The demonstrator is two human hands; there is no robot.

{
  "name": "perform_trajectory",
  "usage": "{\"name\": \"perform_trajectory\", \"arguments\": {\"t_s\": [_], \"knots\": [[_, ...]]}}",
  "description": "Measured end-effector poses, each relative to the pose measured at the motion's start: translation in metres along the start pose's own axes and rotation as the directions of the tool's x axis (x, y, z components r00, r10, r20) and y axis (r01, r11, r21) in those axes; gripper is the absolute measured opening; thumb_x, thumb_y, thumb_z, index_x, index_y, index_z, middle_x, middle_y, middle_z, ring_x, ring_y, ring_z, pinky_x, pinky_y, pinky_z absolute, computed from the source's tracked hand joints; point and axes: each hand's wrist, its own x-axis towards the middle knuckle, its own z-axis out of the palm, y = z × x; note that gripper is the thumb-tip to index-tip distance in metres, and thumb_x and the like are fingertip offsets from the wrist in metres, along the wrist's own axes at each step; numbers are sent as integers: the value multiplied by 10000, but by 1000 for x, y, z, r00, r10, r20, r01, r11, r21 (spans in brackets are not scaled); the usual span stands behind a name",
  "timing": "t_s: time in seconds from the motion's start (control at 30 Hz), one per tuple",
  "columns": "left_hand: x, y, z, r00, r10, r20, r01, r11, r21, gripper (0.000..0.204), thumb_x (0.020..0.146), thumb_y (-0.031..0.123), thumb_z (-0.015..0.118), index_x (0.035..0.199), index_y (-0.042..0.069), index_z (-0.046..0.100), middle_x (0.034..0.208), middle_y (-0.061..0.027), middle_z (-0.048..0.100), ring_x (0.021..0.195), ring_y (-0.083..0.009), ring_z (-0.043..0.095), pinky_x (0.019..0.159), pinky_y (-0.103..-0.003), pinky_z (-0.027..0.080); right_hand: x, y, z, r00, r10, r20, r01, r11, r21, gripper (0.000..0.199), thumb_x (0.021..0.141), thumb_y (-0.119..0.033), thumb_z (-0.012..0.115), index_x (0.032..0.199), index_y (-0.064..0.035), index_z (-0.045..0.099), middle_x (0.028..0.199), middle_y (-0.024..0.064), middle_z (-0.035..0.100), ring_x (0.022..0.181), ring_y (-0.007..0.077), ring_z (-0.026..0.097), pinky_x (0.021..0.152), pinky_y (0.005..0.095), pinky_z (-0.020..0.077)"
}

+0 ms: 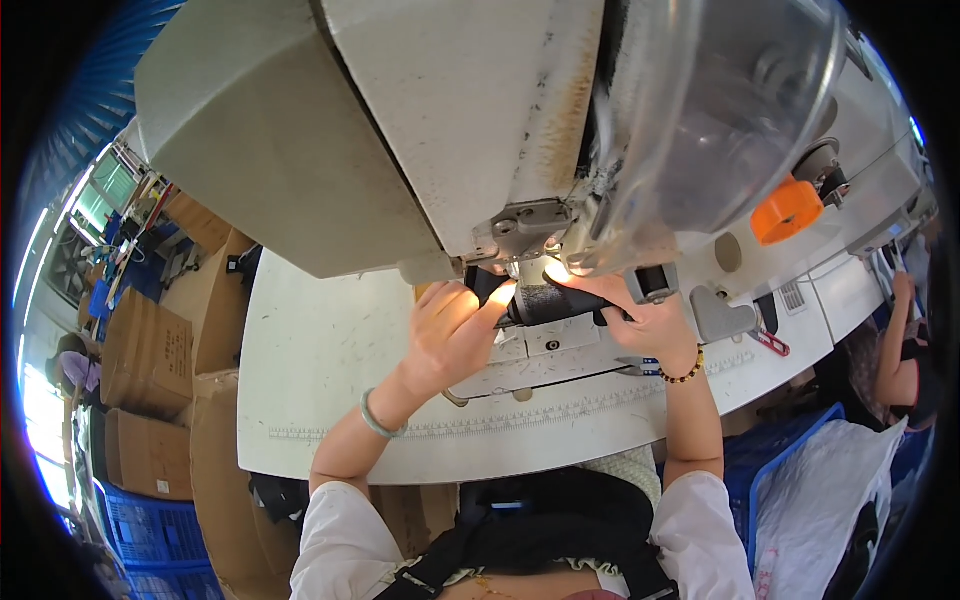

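Note:
A piece of black fabric (548, 303) lies under the needle area of a large pale sewing machine (470, 110), lit by the machine's lamp. My left hand (447, 325) grips the fabric's left part, its thumb and fingertips close to the presser foot. On the other side my right hand (645, 315) holds the fabric's right part, its index finger reaching toward the needle and its thumb below. Both hands sit close together at the machine bed. The machine's head hides the far side of the fabric.
The white table (310, 360) has a printed ruler strip along its front. Small snips (640, 366) lie beside my right wrist; a red-handled tool (770, 342) lies farther right. Cardboard boxes (148, 350) and a blue crate (155, 525) stand left. At the right are a blue bin (740, 490) and another person's arm (893, 345).

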Motion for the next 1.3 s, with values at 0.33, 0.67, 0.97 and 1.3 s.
{"name": "perform_trajectory", "arguments": {"t_s": [0.33,0.67,0.97,1.3], "knots": [[-6,-8,3,1000,-3,-29,3,1000,-17,461,506,-33,616,956,63,657,597,-6,378,553,-176,440,503,-298,341,3,4,1,999,-25,-28,24,999,-47,254,547,128,575,763,-6,580,816,66,578,666,237,445,569,319,394],[-4,-13,3,999,16,-45,-16,1000,6,503,470,-52,600,956,58,662,588,-6,406,541,-178,453,486,-291,340,1,12,6,997,-26,-68,28,999,32,291,545,128,594,771,-56,595,856,41,559,699,235,461,570,314,393],[-5,-13,4,997,-6,-72,9,999,43,430,498,-98,643,898,58,654,618,-42,539,541,-202,508,491,-296,367,2,9,6,992,27,-127,-12,993,120,292,549,101,593,787,-68,611,853,22,566,742,241,517,623,327,432],[-9,-26,8,992,-111,-65,112,994,17,236,540,-31,653,761,52,642,725,-87,650,610,-230,601,560,-290,454,4,16,14,984,33,-175,-15,995,102,270,558,108,592,776,-52,591,768,61,525,784,275,523,623,353,427]]}}
